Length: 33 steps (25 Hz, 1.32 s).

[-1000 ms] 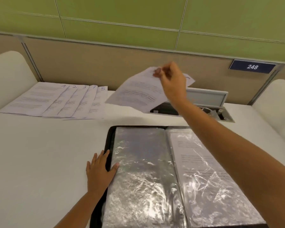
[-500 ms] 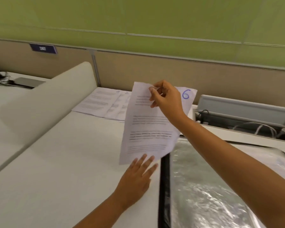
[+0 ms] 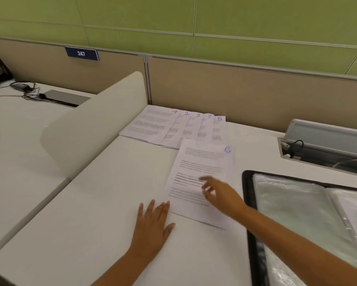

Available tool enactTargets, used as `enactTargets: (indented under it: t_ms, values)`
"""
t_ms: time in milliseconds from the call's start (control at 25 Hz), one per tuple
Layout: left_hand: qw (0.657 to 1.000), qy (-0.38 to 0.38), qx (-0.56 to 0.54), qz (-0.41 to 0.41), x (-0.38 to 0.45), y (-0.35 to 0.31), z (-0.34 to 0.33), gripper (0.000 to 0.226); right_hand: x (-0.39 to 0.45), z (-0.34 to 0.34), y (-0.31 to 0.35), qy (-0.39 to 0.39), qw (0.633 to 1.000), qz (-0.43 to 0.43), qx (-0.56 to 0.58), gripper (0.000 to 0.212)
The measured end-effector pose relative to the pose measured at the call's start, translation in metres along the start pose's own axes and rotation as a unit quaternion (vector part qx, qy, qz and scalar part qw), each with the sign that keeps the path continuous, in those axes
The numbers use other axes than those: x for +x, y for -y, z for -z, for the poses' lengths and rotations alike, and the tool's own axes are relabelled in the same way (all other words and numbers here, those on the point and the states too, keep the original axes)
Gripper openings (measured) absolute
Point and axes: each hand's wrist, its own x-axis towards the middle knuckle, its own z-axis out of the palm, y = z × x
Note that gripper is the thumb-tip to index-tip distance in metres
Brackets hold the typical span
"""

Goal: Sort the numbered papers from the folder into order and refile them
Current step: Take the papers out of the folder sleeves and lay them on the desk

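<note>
A printed sheet marked 6 (image 3: 202,162) lies flat on the white desk (image 3: 90,213). My right hand (image 3: 221,193) hovers over its lower half, blurred, fingers loosely spread and holding nothing. My left hand (image 3: 152,226) lies flat on the desk, fingertips at the sheet's lower left edge. Behind it, a fanned row of sheets (image 3: 173,126) marked 4, 2, 3, 7 and 5 lies against the partition. The open black folder (image 3: 249,203) with clear plastic sleeves sits at the right, one sleeve showing a printed page.
A curved white divider (image 3: 95,120) separates this desk from the left one, which carries cables and an adapter (image 3: 22,87). An open cable hatch (image 3: 326,145) sits behind the folder. The beige partition (image 3: 235,89) bears a sign reading 247.
The sheet marked 6 was held up in my right hand; now it lies on the desk and my right hand has let go. The view has swung left.
</note>
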Motion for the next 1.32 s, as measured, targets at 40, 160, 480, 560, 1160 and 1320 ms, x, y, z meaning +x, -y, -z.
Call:
enactTargets:
  t_ms: [40, 160, 480, 560, 1160, 1320]
  values:
    - [1.0, -0.011, 0.007, 0.028, -0.002, 0.015, 0.003, 0.066, -0.014, -0.016, -0.003, 0.03, 0.999, 0.005, -0.035, 0.032]
    - [0.995, -0.01, 0.022, 0.097, -0.009, 0.054, 0.012, 0.069, -0.045, -0.068, 0.003, -0.01, 0.986, 0.116, -0.122, 0.028]
    - [0.982, -0.006, -0.037, 0.183, -0.011, 0.078, 0.018, 0.065, -0.024, -0.151, 0.079, 0.008, 0.957, 0.232, -0.172, 0.038]
    - [0.979, 0.008, -0.041, 0.199, -0.009, 0.085, 0.016, 0.069, -0.009, -0.159, 0.091, 0.028, 0.959, 0.217, -0.178, 0.04]
    - [0.969, 0.002, -0.015, 0.245, 0.039, 0.146, 0.008, 0.072, 0.083, -0.172, 0.114, 0.115, 0.943, 0.215, -0.226, 0.071]
    - [0.967, -0.016, -0.016, 0.253, 0.044, 0.152, 0.002, 0.072, 0.09, -0.169, 0.116, 0.135, 0.946, 0.215, -0.202, 0.075]
